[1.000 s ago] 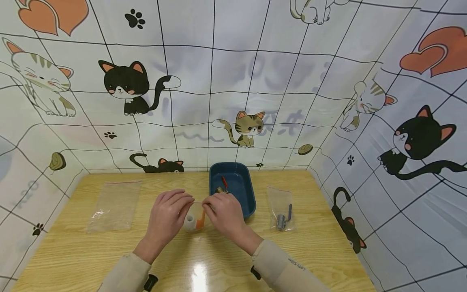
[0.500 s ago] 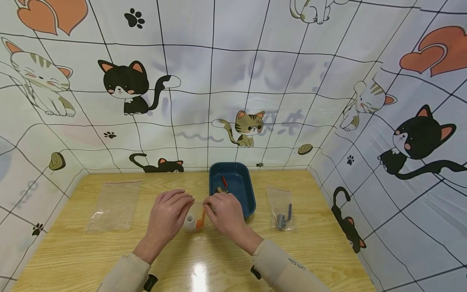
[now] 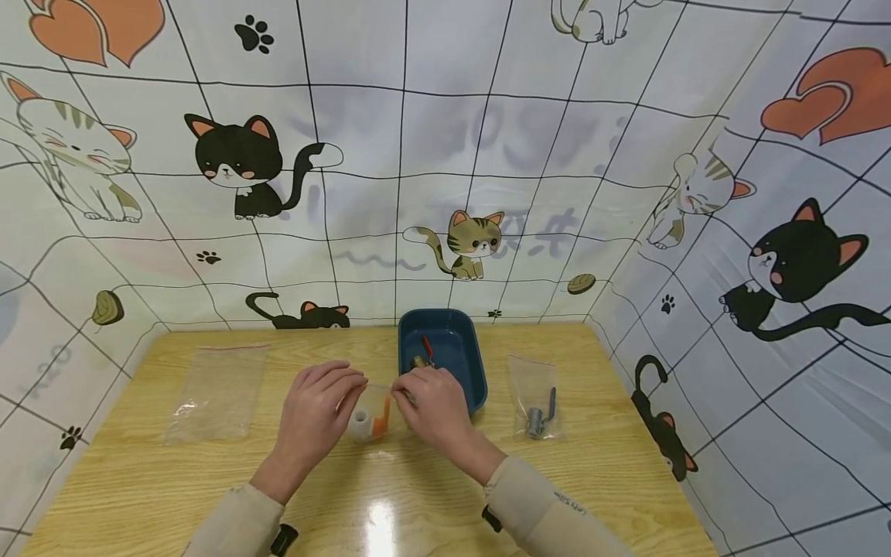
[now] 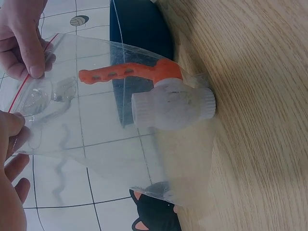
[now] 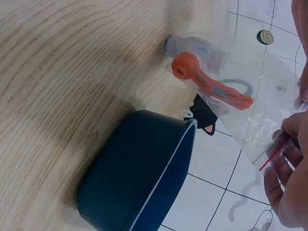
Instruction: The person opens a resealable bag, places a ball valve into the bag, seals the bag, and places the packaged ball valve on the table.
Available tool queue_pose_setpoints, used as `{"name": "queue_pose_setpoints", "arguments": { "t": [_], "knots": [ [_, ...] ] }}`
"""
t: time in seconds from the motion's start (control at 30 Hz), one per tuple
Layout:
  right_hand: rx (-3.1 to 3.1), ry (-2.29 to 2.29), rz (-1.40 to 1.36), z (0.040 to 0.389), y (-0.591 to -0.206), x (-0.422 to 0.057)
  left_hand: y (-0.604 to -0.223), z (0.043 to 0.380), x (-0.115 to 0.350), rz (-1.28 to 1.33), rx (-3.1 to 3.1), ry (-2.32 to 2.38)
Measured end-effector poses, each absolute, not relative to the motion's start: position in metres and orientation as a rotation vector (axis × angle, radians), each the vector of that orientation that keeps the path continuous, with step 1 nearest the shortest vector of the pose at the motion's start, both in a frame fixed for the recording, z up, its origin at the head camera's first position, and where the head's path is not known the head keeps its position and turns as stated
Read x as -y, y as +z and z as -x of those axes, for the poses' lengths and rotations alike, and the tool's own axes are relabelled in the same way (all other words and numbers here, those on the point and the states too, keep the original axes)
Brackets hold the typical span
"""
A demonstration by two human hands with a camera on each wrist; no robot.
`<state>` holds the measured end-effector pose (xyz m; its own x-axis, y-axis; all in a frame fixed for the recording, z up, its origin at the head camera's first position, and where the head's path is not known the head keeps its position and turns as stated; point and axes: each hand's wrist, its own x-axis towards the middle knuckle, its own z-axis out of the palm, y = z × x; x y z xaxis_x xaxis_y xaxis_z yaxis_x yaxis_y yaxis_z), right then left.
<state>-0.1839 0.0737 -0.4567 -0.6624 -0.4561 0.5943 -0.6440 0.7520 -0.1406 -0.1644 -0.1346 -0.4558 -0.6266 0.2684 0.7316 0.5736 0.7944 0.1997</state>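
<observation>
A clear zip bag (image 4: 103,113) with a red seal line hangs upright between both hands, its bottom at the table. Inside it is a white plastic ball valve (image 4: 173,106) with an orange lever handle (image 4: 118,72). My left hand (image 3: 316,422) pinches the bag's top edge on the left side. On the right side of that edge, my right hand (image 3: 437,410) pinches the seal between thumb and fingers. In the head view the hands stand a short gap apart, with the valve below and between them.
Behind the right hand stands a dark blue tray (image 3: 479,379) holding a brass-coloured valve (image 3: 419,361) with a red handle. At right lies a bagged grey valve (image 3: 535,422) with a blue handle. A flat clear bag (image 3: 216,394) lies at left. A cat-print curtain (image 3: 362,155) surrounds the table.
The right hand has shifted slightly to the right along the bag's top edge, widening the gap between the hands. The left hand keeps its pinch, almost in place.
</observation>
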Motion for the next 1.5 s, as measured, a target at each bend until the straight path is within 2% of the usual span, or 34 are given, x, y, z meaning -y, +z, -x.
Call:
{"name": "queue_pose_setpoints", "arguments": {
  "t": [1.5],
  "knots": [
    [2.564, 0.434, -0.817, 0.187, -0.458, -0.090, -0.459, 0.167, 0.136, 0.591, 2.245, -0.543]
  ]
}}
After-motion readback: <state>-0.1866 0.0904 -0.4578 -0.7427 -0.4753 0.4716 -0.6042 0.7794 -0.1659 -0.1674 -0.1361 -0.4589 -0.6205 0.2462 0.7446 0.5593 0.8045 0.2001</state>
